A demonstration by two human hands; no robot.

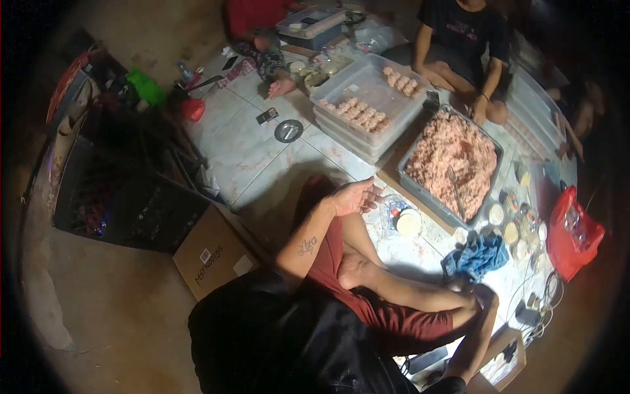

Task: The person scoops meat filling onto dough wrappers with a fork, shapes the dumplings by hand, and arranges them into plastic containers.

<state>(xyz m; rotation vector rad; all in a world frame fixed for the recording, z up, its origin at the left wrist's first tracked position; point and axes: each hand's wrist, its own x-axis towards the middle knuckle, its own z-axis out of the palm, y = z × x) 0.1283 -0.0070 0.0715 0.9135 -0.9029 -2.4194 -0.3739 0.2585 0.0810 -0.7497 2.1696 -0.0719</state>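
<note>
My left hand (357, 197) is held out over my crossed legs, palm turned up and fingers apart, with nothing in it. Just to its right, a round pale lid or disc (409, 223) lies on the tiled floor. My right hand (478, 295) is by my knee, below a crumpled blue cloth (478, 257); its fingers are too dark and hidden to read. Beyond my left hand, a grey tray (402, 172) holds a heap of pinkish minced mixture with a fork in it. Clear stacked tubs (348, 136) beside it hold rows of shaped pieces.
Across the tray sits a person in a black shirt (459, 29); another in red (252, 16) is at the back. A metal dish (289, 131) lies on the tiles. A cardboard box (213, 253) stands left, a red bag (571, 236) and several small jars right.
</note>
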